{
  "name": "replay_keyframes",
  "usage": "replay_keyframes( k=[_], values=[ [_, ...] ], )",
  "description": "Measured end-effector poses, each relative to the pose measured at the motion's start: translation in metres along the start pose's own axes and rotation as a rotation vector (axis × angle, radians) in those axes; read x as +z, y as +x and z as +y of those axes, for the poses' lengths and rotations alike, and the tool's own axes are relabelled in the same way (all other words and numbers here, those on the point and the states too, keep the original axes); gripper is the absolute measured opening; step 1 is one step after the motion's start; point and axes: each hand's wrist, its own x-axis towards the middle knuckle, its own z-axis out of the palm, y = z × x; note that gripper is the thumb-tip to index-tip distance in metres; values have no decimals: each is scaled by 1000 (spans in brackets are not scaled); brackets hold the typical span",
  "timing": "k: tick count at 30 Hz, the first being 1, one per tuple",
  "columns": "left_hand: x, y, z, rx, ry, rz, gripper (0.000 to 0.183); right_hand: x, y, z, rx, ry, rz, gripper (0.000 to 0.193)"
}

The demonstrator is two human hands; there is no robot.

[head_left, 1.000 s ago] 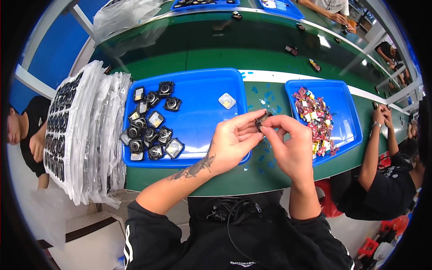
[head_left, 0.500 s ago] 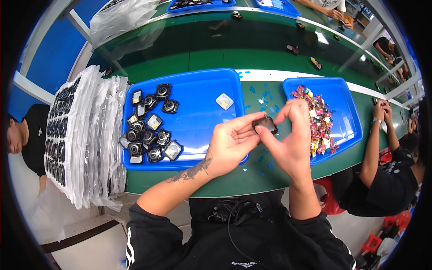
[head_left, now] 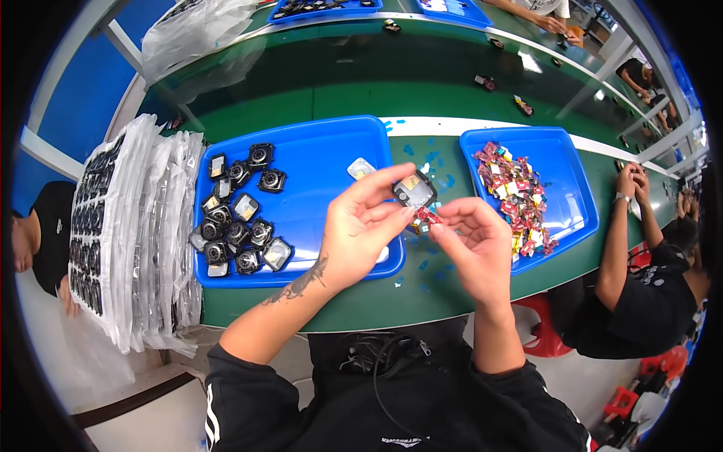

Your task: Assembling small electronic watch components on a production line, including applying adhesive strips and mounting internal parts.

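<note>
My left hand [head_left: 360, 232] grips a smartwatch case [head_left: 415, 190] by its edge, between thumb and fingers. The case is tilted, with its silvery inner side and a pale label facing me. At its lower edge is a small red electronic part [head_left: 425, 217], pinched in the fingertips of my right hand [head_left: 482, 245]. Whether this part is still joined to the case, I cannot tell. To the left, a blue tray [head_left: 316, 151] holds several black watch cases [head_left: 260, 156], and a lone pale one [head_left: 361, 168] lies near its right side.
Right of my hands stands a second blue tray [head_left: 576, 203] heaped with small red and yellow parts [head_left: 520, 196]. Blue scraps [head_left: 446, 181] litter the green table [head_left: 301, 313]. Stacked plastic-wrapped trays [head_left: 139, 233] rise at the left. A co-worker [head_left: 640, 286] sits at the right.
The watch case has been turned from its dark face to its silvery inner side and raised slightly. The red part now shows at my fingertips. My right hand has moved lower.
</note>
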Motion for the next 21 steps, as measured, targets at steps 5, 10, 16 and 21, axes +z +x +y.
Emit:
replay_keyframes(
  k=[5, 10, 16, 21],
  values=[
    [0, -5, 8, 240, 568, -102, 29, -3, -1, -3, 21, 230, -47, 17],
    [4, -4, 7, 435, 768, -114, 30, 0, -5, -3, -29, 99, -107, 15],
    [-2, -5, 5, 424, 816, -124, 32, 0, -2, -12, -370, -478, -137, 16],
    [-1, -4, 1, 466, 862, -163, 31, 0, -6, -16, -187, -288, -49, 12]
  ],
)
